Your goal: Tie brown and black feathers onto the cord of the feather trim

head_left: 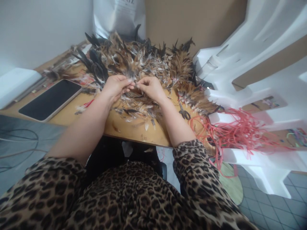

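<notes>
My left hand (117, 87) is closed in a pinch at the near side of a large heap of brown and black feathers (144, 59). A small feather tuft (130, 74) with greyish fluff rises from its thumb and fingertips. Just to the right, my right hand (152, 89) pinches with thumb and forefinger, its tips almost meeting the left ones. Whatever lies between the right fingertips is too small to make out. Loose feathers (137, 105) lie on the wooden table (153, 132) beneath both hands.
A phone (51, 99) lies left of my left forearm. Dark-handled scissors (184, 112) rest beside my right forearm. Red ribbon strips (242, 131) tangle over white foam pieces (266, 159) on the right. Behind the feathers stands a silvery bag (120, 19).
</notes>
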Demonstrator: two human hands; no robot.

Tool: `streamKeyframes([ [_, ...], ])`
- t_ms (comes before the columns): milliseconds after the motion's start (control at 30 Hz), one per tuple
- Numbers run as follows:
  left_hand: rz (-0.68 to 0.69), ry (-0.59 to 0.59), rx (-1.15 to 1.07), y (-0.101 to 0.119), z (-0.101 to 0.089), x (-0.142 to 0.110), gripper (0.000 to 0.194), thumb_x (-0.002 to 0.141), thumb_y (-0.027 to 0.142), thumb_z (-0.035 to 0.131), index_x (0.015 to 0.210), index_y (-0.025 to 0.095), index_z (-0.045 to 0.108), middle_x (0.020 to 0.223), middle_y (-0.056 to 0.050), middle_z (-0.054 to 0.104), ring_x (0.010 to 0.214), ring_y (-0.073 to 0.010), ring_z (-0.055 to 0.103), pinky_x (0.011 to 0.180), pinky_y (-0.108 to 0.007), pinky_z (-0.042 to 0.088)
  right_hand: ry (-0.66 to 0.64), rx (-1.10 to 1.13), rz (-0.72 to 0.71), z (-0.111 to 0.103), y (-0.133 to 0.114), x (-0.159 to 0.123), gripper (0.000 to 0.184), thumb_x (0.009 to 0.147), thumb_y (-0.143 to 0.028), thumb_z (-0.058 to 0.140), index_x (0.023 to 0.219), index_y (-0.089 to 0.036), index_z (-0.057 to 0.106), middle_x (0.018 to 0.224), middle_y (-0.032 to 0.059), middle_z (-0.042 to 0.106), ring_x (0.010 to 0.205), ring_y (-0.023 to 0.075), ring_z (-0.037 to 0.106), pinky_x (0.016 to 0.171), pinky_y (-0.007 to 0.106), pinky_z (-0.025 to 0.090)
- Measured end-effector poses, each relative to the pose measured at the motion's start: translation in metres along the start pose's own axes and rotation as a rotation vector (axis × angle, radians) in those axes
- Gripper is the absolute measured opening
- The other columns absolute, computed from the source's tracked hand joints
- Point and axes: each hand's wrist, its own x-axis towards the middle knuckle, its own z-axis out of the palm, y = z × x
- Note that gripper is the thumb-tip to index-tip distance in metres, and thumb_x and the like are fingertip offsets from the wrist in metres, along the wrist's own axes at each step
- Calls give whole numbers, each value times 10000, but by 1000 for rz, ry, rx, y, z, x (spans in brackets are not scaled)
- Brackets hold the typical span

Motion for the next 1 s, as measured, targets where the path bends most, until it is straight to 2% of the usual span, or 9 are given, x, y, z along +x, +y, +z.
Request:
streamKeyframes([
  [167, 11, -24, 96, -4, 3, -1, 97, 701, 167, 698, 697, 88, 643, 657, -63, 682, 557, -93, 641, 486, -138, 471, 20, -115, -44, -3, -8, -2, 155, 709, -235, 582, 726, -105, 665, 702, 18, 638, 682, 115, 538, 707, 260, 426],
  [333, -26, -77, 112, -4, 4, -3, 121, 690, 184, 720, 711, 87, 649, 624, -63, 671, 545, -96, 638, 499, -150, 479, 25, -108, -48, 0, -6, -2, 124, 690, -227, 570, 699, -115, 622, 693, 9, 617, 699, 114, 531, 714, 262, 431],
  [467, -44, -120, 120, -2, 3, -5, 122, 688, 181, 726, 686, 87, 648, 611, -63, 667, 499, -77, 606, 477, -145, 466, 37, -31, -44, 2, -1, 1, 112, 668, -210, 587, 738, -124, 596, 716, -2, 597, 706, 112, 526, 705, 265, 440],
  [633, -61, -149, 119, 0, 3, -5, 115, 690, 159, 720, 653, 90, 635, 577, -48, 648, 437, -50, 552, 440, -130, 439, 25, 168, -2, 2, 5, 6, 170, 645, -195, 653, 786, -131, 582, 704, -12, 575, 712, 112, 530, 660, 251, 444],
  [733, -59, -116, 74, -1, 2, -3, 113, 708, 169, 703, 667, 92, 632, 564, -33, 636, 437, -41, 545, 448, -117, 440, 46, 300, 63, 0, 7, 7, 229, 646, -242, 704, 812, -138, 584, 676, -20, 569, 678, 100, 533, 617, 231, 443],
  [900, -25, -9, -50, -2, -1, 3, 81, 735, 156, 673, 682, 114, 628, 566, -19, 620, 484, -48, 573, 490, -118, 468, 174, 478, 228, 4, 6, 4, 380, 637, -445, 738, 846, -167, 585, 623, -42, 544, 571, 67, 506, 511, 188, 399],
  [1000, -27, 22, -84, -2, -1, 3, 69, 741, 133, 658, 682, 121, 625, 576, -20, 621, 501, -52, 583, 503, -117, 473, 156, 513, 279, 12, 1, 1, 414, 606, -494, 753, 797, -171, 580, 561, -59, 509, 498, 52, 453, 456, 181, 352],
])
